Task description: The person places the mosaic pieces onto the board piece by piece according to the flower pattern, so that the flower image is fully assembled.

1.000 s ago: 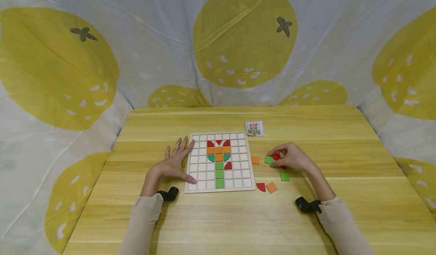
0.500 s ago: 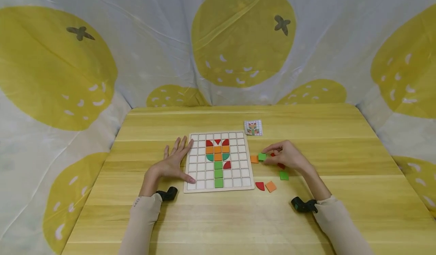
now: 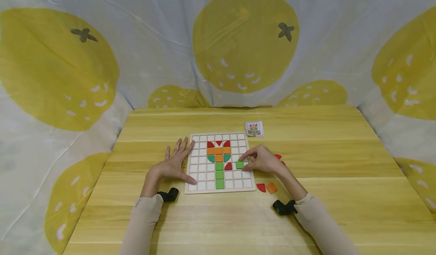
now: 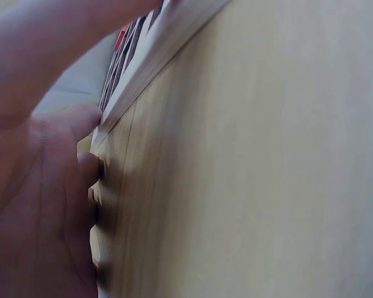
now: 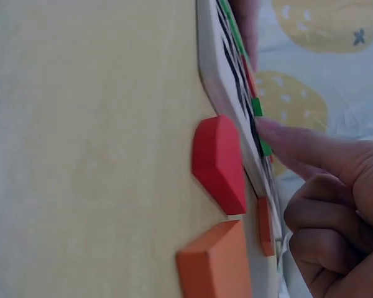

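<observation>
Comprises a wood-grain tabletop (image 3: pixel 204 224), yellow-brown, with seams running left to right and rounded far corners. Adjoins, at the rear and both sides, a grey-white fabric backdrop (image 3: pixel 163 39), creased and hanging in soft folds. Bears large printed yellow fruits (image 3: pixel 245 39) (some marked with a dark star-shaped stem, most with short white flecks). Reflects diffuse light as a paler patch near the front.

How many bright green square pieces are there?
4 in view. Three line up on the board: a near square, a middle square and a far square. The right hand pinches the fourth square. The right arm may hide more.
</observation>
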`<move>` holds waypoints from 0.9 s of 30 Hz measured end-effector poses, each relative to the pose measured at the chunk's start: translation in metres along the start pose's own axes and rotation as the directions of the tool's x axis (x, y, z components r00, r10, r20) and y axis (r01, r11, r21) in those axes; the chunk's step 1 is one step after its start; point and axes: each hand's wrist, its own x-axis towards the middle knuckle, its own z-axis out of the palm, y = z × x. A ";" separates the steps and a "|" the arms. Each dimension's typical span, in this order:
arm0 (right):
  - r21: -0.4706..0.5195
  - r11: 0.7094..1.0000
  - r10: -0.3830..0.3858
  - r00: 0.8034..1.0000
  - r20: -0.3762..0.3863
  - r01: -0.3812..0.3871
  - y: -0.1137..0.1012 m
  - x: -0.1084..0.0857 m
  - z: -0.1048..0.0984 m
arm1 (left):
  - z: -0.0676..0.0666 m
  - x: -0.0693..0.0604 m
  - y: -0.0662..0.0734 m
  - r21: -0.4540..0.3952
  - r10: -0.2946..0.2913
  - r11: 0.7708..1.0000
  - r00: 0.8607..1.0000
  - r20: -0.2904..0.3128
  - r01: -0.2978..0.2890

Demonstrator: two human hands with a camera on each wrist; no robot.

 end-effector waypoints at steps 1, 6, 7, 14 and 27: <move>0.000 1.000 0.003 1.000 0.000 -0.003 0.001 0.000 0.001 | 0.000 0.000 0.000 0.000 0.001 1.000 1.000 0.000 -0.001; 0.011 1.000 0.012 1.000 -0.008 -0.012 0.002 -0.002 0.000 | 0.000 0.001 0.001 0.000 0.005 1.000 1.000 -0.001 -0.005; 0.010 1.000 0.015 1.000 -0.009 -0.015 0.003 -0.002 0.000 | 0.000 0.001 0.001 0.000 0.006 1.000 1.000 -0.001 -0.006; -0.023 1.000 0.017 1.000 -0.013 -0.017 0.002 0.001 0.004 | 0.000 0.001 0.000 0.008 0.003 1.000 1.000 0.001 -0.003; -0.065 0.998 -0.002 1.000 -0.023 0.001 -0.006 0.004 0.011 | 0.001 0.001 0.000 0.007 -0.001 1.000 1.000 -0.003 0.001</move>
